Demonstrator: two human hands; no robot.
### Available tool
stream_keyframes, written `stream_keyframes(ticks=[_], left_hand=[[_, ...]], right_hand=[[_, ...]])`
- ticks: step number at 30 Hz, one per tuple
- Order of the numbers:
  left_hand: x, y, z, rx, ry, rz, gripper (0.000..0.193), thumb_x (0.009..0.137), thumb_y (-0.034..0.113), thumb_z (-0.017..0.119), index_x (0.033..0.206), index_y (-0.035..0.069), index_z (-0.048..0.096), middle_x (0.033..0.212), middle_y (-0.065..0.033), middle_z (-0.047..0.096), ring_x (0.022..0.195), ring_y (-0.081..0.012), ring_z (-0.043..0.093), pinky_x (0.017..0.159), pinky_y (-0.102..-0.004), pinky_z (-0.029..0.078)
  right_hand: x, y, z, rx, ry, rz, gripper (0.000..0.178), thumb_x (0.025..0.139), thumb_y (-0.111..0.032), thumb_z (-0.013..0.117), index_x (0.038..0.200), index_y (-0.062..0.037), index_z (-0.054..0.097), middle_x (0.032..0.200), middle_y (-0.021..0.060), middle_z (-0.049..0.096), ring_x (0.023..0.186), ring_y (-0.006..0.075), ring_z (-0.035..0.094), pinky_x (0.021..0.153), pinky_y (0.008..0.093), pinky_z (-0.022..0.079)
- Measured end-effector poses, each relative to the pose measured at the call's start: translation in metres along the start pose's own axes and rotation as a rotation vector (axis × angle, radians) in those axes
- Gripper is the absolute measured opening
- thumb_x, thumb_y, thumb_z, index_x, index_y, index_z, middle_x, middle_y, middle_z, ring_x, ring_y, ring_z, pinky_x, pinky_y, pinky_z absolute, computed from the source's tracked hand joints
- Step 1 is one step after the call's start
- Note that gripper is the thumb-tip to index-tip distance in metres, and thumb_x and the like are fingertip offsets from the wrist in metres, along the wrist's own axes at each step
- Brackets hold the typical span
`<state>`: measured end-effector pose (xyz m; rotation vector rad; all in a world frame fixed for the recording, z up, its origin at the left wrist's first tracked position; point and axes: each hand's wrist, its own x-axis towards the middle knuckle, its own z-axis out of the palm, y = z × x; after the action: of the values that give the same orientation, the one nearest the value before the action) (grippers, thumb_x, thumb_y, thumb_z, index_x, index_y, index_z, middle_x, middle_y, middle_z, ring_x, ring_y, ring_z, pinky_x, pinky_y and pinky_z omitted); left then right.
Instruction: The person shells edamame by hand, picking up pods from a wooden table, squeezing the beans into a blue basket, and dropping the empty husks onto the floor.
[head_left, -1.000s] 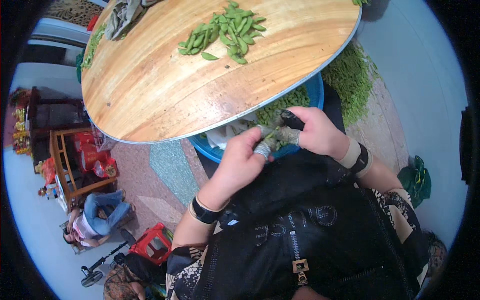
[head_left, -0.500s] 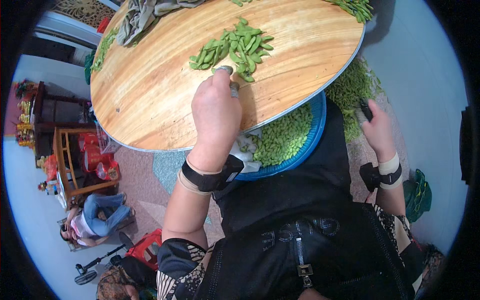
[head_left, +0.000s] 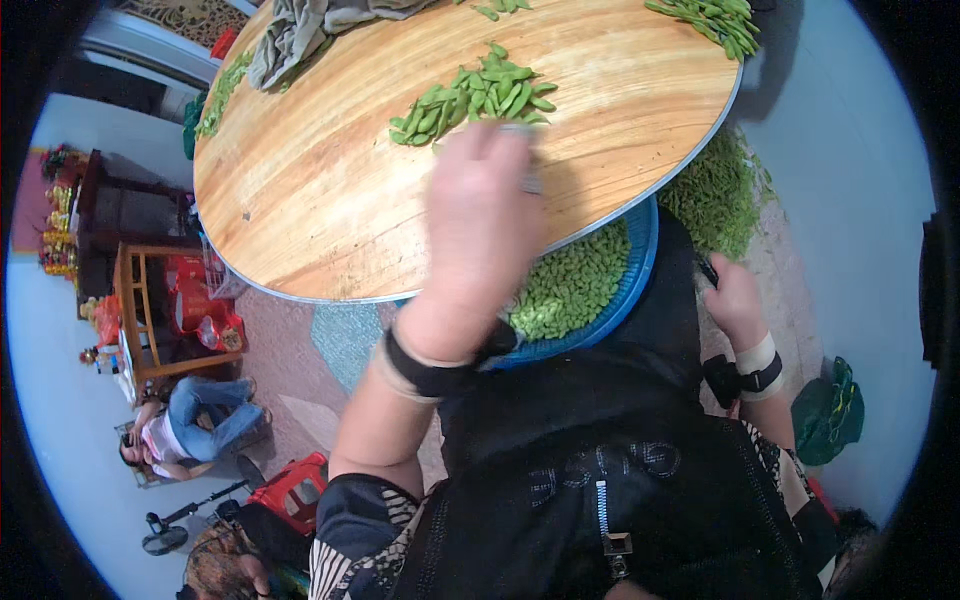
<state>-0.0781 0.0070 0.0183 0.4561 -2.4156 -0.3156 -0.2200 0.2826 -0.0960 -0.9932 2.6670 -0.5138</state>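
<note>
Beside my lap, my right hand [head_left: 737, 303] hangs low with curled fingers; I cannot tell whether they hold anything. Between it and my left hand [head_left: 482, 215], partly under the tabletop's edge, sits a blue basin [head_left: 646, 275] of green beans [head_left: 578, 285]. My hands are well apart, the left one blurred above the round wooden table [head_left: 320, 200], its grip impossible to make out. Just past its fingertips lies a pile of green pods [head_left: 470, 97]. Beyond my right hand a green heap [head_left: 715, 190] covers some floor; farther out from my left, a grey cloth [head_left: 290, 45] lies crumpled.
</note>
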Motion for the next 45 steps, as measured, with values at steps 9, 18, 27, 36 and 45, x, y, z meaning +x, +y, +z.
stream_keyframes(ticks=[9, 18, 27, 36, 45], left_hand=[[-0.014, -0.063, -0.016, 0.288, -0.247, -0.143, 0.026, 0.07, -0.005, 0.053, 0.093, 0.001, 0.063, 0.088, -0.0171, 0.06, 0.084, -0.0358, 0.058, 0.073, -0.0447, 0.048], [-0.038, -0.009, -0.029, -1.078, -0.321, -0.605, 0.015, 0.086, 0.002, 0.061, 0.101, -0.001, 0.06, 0.089, -0.0084, 0.065, 0.074, -0.0148, 0.064, 0.066, -0.0245, 0.05], [-0.082, -0.004, -0.019, -0.676, -0.15, -0.104, 0.019, 0.077, 0.002, 0.069, 0.096, 0.002, 0.063, 0.094, -0.0056, 0.061, 0.071, -0.0109, 0.057, 0.061, -0.024, 0.046], [-0.089, 0.004, -0.029, -0.838, -0.537, -0.532, 0.014, 0.091, 0.008, 0.057, 0.103, 0.001, 0.06, 0.071, -0.0019, 0.063, 0.06, -0.0081, 0.056, 0.058, -0.0214, 0.046], [-0.086, 0.006, -0.023, -1.225, -0.395, -0.809, 0.014, 0.09, 0.001, 0.054, 0.103, 0.0, 0.057, 0.08, -0.0036, 0.062, 0.066, -0.0076, 0.056, 0.059, -0.0202, 0.046]], right_hand=[[0.002, -0.03, -0.015, 0.093, -0.017, -0.048, 0.014, 0.076, -0.014, 0.058, 0.084, -0.0018, 0.056, 0.073, 0.0237, 0.057, 0.068, 0.0423, 0.057, 0.06, 0.0466, 0.045], [0.011, -0.112, -0.029, 0.982, -0.4, -0.107, 0.017, 0.088, -0.018, 0.059, 0.089, -0.0008, 0.061, 0.063, 0.0068, 0.057, 0.053, 0.0152, 0.052, 0.051, 0.0298, 0.042], [0.025, -0.153, -0.025, 1.542, -0.727, 0.112, 0.018, 0.091, -0.022, 0.059, 0.087, -0.0045, 0.062, 0.062, -0.0031, 0.05, 0.05, 0.0053, 0.044, 0.046, 0.0208, 0.035], [0.017, -0.151, -0.016, 1.174, -0.423, -0.335, 0.026, 0.09, -0.013, 0.062, 0.114, -0.0036, 0.059, 0.078, -0.0043, 0.058, 0.059, 0.0013, 0.046, 0.052, 0.0181, 0.038], [0.004, -0.153, -0.04, 1.14, -0.605, -0.234, 0.043, 0.083, -0.001, 0.045, 0.125, -0.002, 0.051, 0.084, 0.0003, 0.06, 0.075, 0.0064, 0.054, 0.068, 0.0224, 0.046]])
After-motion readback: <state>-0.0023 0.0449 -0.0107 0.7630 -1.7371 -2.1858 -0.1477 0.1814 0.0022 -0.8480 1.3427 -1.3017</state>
